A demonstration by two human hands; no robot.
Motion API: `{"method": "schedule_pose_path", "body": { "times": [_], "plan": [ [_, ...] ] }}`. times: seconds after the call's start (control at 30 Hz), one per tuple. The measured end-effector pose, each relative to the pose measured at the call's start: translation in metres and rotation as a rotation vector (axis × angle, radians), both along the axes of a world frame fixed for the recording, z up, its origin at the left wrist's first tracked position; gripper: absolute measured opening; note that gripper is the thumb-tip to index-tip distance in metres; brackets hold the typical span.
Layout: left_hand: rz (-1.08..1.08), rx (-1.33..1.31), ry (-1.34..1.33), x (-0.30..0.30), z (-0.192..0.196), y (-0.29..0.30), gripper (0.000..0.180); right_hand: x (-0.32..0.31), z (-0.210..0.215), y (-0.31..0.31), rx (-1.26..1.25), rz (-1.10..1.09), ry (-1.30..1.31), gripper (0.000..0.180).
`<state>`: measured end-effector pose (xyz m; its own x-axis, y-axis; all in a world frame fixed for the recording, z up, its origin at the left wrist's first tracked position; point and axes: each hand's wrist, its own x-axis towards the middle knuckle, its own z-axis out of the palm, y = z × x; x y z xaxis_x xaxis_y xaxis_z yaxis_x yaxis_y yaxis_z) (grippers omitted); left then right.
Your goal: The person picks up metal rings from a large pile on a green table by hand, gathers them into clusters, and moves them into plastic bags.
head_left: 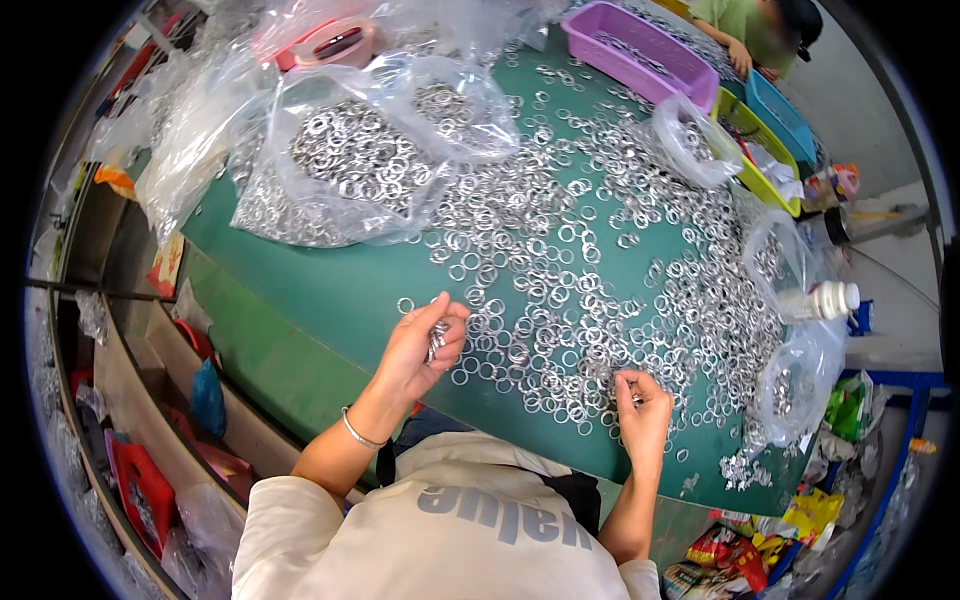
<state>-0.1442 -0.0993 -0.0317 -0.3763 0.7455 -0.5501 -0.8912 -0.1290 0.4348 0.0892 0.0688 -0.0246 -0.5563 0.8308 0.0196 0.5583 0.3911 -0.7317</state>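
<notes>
Many silver metal rings (545, 330) lie loose across the green tabletop (330, 300). My left hand (425, 345) is raised at the left edge of the spread, its fingers curled around several rings that show in the palm. One ring (405, 305) appears just beyond its fingertips; whether they touch it I cannot tell. Over the near part of the pile, my right hand (645, 405) has its thumb and fingers pinched together at the rings. What sits between those fingertips is too small to make out clearly.
Clear plastic bags of rings (350, 165) stand at the far left. A purple basket (640, 50), a yellow-green basket (765, 150) and a blue basket (780, 110) line the far right, near another person (745, 35). A white bottle (820, 301) lies at the right edge, above snack packets (725, 555).
</notes>
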Motion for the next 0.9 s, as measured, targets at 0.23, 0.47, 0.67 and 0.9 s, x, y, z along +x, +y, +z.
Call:
{"method": "schedule_pose_path", "body": {
  "times": [0.23, 0.47, 0.67, 0.9],
  "plan": [
    [-0.162, 0.125, -0.357, 0.032, 0.0, 0.016, 0.029, 0.03, -0.008, -0.002, -1.079, -0.319, 0.963, 0.021],
    [-0.458, 0.053, 0.086, 0.066, 0.006, 0.029, 0.03, 0.069, -0.012, 0.016, -0.398, -0.542, 0.643, 0.024],
    [-0.786, 0.025, 0.343, 0.093, 0.012, 0.064, 0.04, 0.071, -0.009, 0.024, 0.171, -0.386, -0.078, 0.016],
    [-0.62, -0.092, 0.43, 0.09, 0.004, 0.06, 0.043, 0.082, -0.008, 0.026, 0.118, -0.432, -0.175, 0.016]
  ]
}}
